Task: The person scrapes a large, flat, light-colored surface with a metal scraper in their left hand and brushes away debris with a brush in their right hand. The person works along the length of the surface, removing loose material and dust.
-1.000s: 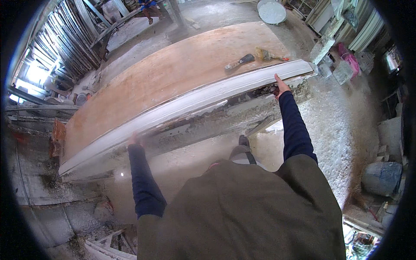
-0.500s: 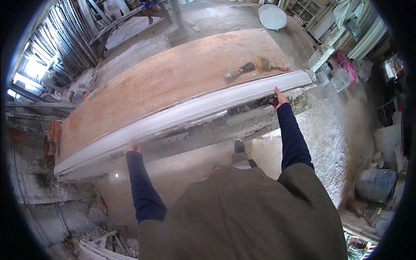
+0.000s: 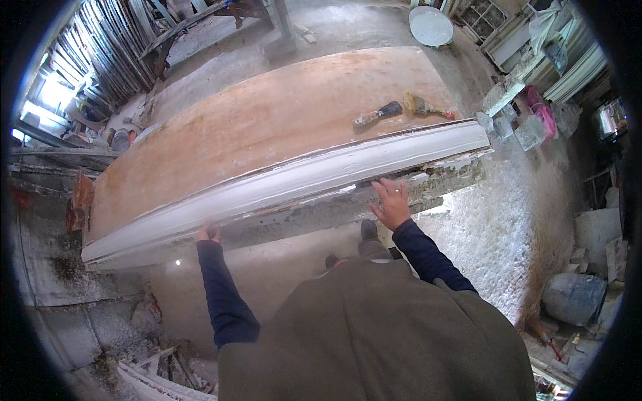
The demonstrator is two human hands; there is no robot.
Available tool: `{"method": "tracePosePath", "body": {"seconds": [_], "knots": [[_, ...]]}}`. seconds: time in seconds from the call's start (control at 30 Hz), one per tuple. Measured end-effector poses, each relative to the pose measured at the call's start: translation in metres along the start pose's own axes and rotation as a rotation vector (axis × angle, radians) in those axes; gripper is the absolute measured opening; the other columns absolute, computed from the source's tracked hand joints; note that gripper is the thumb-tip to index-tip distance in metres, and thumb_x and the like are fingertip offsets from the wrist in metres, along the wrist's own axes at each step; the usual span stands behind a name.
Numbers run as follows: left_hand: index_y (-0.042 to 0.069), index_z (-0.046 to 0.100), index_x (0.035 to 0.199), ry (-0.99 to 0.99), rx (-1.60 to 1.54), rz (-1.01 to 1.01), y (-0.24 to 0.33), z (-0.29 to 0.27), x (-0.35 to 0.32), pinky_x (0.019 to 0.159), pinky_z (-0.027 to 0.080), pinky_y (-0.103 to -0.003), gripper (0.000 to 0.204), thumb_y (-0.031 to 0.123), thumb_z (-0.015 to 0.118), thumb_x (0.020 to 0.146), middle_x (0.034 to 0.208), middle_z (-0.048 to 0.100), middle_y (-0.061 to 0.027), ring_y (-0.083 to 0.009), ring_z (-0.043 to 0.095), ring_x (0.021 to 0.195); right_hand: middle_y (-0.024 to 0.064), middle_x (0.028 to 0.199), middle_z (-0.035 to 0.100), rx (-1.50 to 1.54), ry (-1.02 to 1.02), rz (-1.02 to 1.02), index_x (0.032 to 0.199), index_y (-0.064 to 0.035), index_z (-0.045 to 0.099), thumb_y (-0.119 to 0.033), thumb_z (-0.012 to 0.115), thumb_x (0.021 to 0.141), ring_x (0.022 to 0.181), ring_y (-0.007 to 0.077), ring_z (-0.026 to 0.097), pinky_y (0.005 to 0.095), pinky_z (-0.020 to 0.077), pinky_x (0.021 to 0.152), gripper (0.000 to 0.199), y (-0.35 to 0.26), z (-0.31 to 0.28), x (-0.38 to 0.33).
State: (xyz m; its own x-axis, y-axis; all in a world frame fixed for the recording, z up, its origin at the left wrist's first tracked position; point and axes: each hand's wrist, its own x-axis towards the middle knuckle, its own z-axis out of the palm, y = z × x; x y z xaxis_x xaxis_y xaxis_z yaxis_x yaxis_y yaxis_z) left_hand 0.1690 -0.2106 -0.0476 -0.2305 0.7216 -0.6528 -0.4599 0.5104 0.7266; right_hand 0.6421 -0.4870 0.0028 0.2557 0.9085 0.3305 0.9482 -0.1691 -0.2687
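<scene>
A long white plaster moulding (image 3: 321,165) lies along the near edge of a wide reddish-brown board (image 3: 254,113). My left hand (image 3: 209,232) is at the moulding's near edge toward its left part, with the fingers bent against it and partly hidden. Farther right, my right hand (image 3: 392,202) is open with its fingers spread, over the rough edge of the bench (image 3: 441,184) just below the moulding. On the board behind the moulding rest a dark-handled scraper (image 3: 378,114) and a brush (image 3: 428,107) with a reddish tip.
A round white-crusted tub (image 3: 431,27) stands on the floor at the far right. Clear plastic containers (image 3: 530,132) and a pink bag (image 3: 545,117) are right of the board. A blue barrel (image 3: 574,299) lies lower right; wooden strips (image 3: 157,377) lie lower left.
My right hand has let go of the moulding's right part and moved left and nearer me, its fingers spreading. The left hand stays at about the same place on the moulding.
</scene>
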Motion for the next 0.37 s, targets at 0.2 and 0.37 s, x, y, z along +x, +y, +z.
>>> {"method": "tracePosePath", "body": {"seconds": [0.2,0.37], "knots": [[0.008,0.054,0.1,-0.064,0.047,0.05,0.002,-0.007,0.002,0.068,0.05,-0.033,0.03,0.01,0.067,0.074,0.102,0.051,-0.0076,-0.0194,0.05,0.09,0.0066,0.106,0.048,-0.03,-0.179,0.104,0.11,-0.0135,0.048,-0.028,0.068,0.068,0.112,0.024,0.041,0.0496,0.0224,0.097,0.049,0.003,0.012,0.01],[0.006,0.051,0.111,-0.048,0.059,0.029,0.003,-0.008,0.008,0.075,0.05,-0.037,0.039,0.006,0.064,0.075,0.117,0.047,-0.0092,-0.0217,0.048,0.101,0.0062,0.106,0.047,0.041,-0.252,0.143,0.11,-0.0145,0.048,-0.027,0.069,0.067,0.113,0.0231,0.04,0.0509,0.0213,0.096,0.05,0.008,0.011,0.015]]}}
